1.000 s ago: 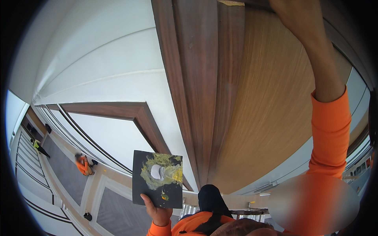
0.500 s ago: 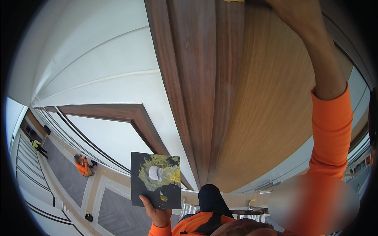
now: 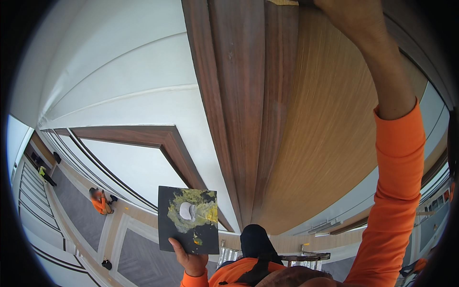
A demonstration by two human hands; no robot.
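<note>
A white wall fills the upper left of a high room, and beside it dark brown wood trim runs downward, with a light brown wood panel on the trim's right. The dark board is low in the view, left of the trim's lower end, its flat face turned up. A rounded white lump sits near its middle, amid yellow-green smears. The left hand grips the board at its lower edge, thumb on the face. The right hand is raised at the top edge, near the top of the panel; its fingers run out of view, so I cannot tell its grip or whether it holds anything. A tan patch shows at the top of the trim. Beneath the board lies a grey floor. Further left, a person in orange sits low beside a wall, and farther off is a person in a yellow top.
</note>
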